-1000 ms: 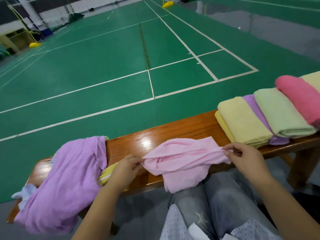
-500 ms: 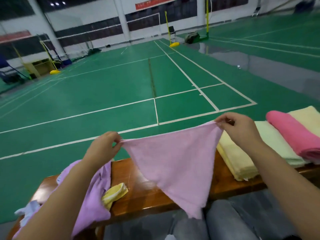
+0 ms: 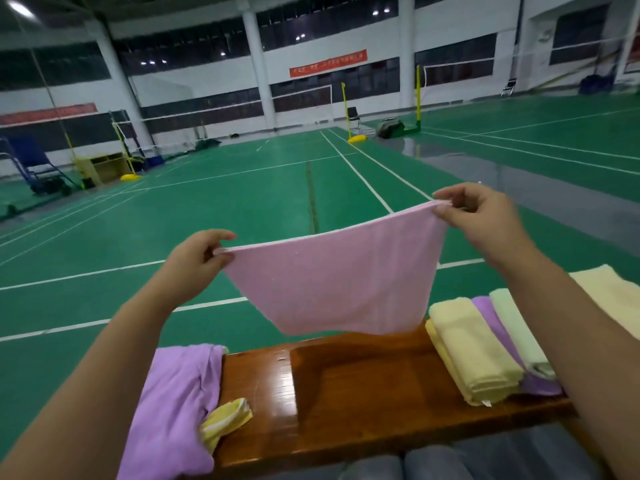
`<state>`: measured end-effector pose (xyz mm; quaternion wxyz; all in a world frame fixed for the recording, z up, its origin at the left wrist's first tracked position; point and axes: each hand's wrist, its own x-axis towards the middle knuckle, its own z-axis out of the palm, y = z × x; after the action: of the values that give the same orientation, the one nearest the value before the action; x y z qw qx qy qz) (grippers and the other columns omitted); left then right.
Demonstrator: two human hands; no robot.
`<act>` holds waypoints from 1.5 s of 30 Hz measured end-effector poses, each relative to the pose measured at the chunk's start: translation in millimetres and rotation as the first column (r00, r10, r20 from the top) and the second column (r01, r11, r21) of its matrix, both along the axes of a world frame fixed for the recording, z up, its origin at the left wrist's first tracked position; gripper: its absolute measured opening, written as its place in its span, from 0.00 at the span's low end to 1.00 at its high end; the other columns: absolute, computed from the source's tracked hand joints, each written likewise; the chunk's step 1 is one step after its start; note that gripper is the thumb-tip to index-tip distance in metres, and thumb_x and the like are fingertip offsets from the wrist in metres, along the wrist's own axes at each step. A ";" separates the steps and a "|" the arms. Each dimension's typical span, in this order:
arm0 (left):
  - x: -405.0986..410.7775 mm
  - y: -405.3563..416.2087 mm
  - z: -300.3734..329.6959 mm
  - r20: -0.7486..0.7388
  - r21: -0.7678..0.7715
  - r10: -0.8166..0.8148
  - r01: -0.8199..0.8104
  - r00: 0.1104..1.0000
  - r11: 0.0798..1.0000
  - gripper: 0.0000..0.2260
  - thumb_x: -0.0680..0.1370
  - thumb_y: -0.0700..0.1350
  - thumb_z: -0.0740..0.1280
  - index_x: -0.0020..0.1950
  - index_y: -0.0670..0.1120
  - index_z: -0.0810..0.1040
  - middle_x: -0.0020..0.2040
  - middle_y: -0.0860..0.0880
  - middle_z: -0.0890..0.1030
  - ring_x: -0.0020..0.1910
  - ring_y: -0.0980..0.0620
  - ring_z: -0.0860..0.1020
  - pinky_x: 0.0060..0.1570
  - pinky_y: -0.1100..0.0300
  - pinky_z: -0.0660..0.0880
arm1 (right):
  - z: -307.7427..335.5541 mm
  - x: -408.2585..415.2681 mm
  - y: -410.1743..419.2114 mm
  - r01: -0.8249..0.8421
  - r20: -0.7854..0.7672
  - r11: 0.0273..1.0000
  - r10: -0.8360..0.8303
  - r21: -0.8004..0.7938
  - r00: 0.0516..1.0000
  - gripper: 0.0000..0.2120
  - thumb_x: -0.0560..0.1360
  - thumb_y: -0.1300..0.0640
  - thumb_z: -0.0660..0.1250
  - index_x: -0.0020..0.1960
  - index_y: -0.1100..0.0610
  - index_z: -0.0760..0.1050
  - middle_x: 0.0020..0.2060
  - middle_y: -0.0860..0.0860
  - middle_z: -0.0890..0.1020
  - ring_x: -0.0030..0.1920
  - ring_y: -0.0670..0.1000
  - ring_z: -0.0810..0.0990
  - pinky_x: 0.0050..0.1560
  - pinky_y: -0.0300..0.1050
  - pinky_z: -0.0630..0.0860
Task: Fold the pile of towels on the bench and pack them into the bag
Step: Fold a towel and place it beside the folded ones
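We hold a pale pink terry towel [image 3: 341,282] up in the air above the glossy brown wooden bench [image 3: 363,386]. Our left hand [image 3: 195,261] pinches one top corner between thumb and curled fingers, and our right hand [image 3: 485,220] pinches the other top corner the same way, a little higher. The top edge sags slightly between the two grips, and the cloth hangs flat with a soft, nubby surface, its lower edge rounded and clear of the bench top.

On the bench to our left lies a rumpled lilac towel [image 3: 173,407], draped over the near edge, with a small bunched yellow-and-white striped cloth [image 3: 227,422] touching it. To our right sits a row of folded towels: a thick pale yellow folded towel [image 3: 474,355], a purple folded towel [image 3: 498,330] partly under it, a mint green folded towel [image 3: 516,327] and a cream folded towel [image 3: 613,296] at the far right, each overlapping its neighbour.

Beyond the bench spreads a green sports court floor [image 3: 242,202] with white lines.
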<state>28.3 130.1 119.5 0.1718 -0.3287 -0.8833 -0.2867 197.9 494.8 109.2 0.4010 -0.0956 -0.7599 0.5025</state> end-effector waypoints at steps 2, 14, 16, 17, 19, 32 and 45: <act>3.7 -2.5 -2.7 0.102 0.107 -0.042 0.031 0.994 0.994 0.05 0.77 0.35 0.68 0.45 0.44 0.79 0.38 0.49 0.76 0.38 0.55 0.73 0.37 0.71 0.66 | -1.4 3.6 0.6 -0.040 -0.017 0.994 0.039 -0.097 0.999 0.08 0.73 0.65 0.70 0.47 0.53 0.79 0.39 0.51 0.80 0.40 0.46 0.78 0.47 0.39 0.76; 34.0 3.1 -0.9 0.415 0.856 -0.544 -0.110 0.729 0.505 0.14 0.77 0.43 0.61 0.34 0.49 0.83 0.31 0.54 0.78 0.29 0.59 0.76 0.29 0.68 0.73 | 9.5 21.8 5.2 -0.510 -0.271 0.695 0.434 -0.507 0.860 0.24 0.43 0.50 0.83 0.38 0.54 0.84 0.32 0.48 0.83 0.30 0.43 0.80 0.33 0.36 0.78; 27.4 12.9 -16.0 0.494 0.840 -0.517 -0.229 0.699 0.492 0.13 0.79 0.44 0.61 0.38 0.47 0.81 0.31 0.53 0.80 0.29 0.59 0.77 0.30 0.68 0.75 | -4.2 9.7 3.3 -0.408 -0.158 0.667 0.403 -0.623 0.901 0.35 0.38 0.50 0.85 0.43 0.57 0.81 0.31 0.49 0.83 0.29 0.44 0.80 0.32 0.36 0.78; 23.6 17.8 -26.1 0.546 0.819 -0.496 -0.304 0.675 0.487 0.11 0.80 0.44 0.62 0.40 0.46 0.79 0.32 0.53 0.81 0.30 0.58 0.78 0.31 0.68 0.76 | -11.3 3.9 0.3 -0.355 -0.104 0.646 0.393 -0.676 0.914 0.37 0.41 0.51 0.86 0.47 0.59 0.79 0.31 0.50 0.83 0.29 0.44 0.80 0.32 0.36 0.78; 16.4 27.1 -51.3 0.650 0.752 -0.440 -0.444 0.619 0.487 0.07 0.80 0.44 0.63 0.43 0.45 0.76 0.34 0.50 0.81 0.32 0.57 0.79 0.34 0.64 0.77 | -25.9 -7.4 -8.0 -0.269 -0.058 0.596 0.349 -0.757 0.935 0.18 0.63 0.61 0.79 0.49 0.61 0.76 0.29 0.50 0.83 0.28 0.43 0.81 0.32 0.35 0.79; 93.5 97.8 -93.2 0.656 0.706 -0.385 -0.346 0.650 0.618 0.06 0.76 0.38 0.69 0.41 0.43 0.74 0.37 0.44 0.74 0.38 0.50 0.72 0.36 0.57 0.72 | -77.3 -4.6 -126.8 -0.071 0.129 0.923 0.129 -0.379 0.983 0.05 0.72 0.64 0.71 0.43 0.55 0.79 0.28 0.46 0.79 0.26 0.45 0.74 0.28 0.35 0.71; 129.1 100.9 -93.1 0.606 0.593 -0.329 -0.136 0.724 0.793 0.01 0.76 0.41 0.70 0.45 0.44 0.80 0.40 0.44 0.83 0.41 0.51 0.82 0.40 0.57 0.81 | -85.1 12.2 -146.3 -0.074 0.168 0.974 0.111 -0.216 0.980 0.06 0.72 0.61 0.72 0.44 0.51 0.80 0.37 0.44 0.84 0.41 0.41 0.82 0.44 0.36 0.80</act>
<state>157.4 231.0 26.3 -0.0862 -0.1758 -0.7251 -0.6602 210.1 348.5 24.1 0.2951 -0.1460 -0.7397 0.5869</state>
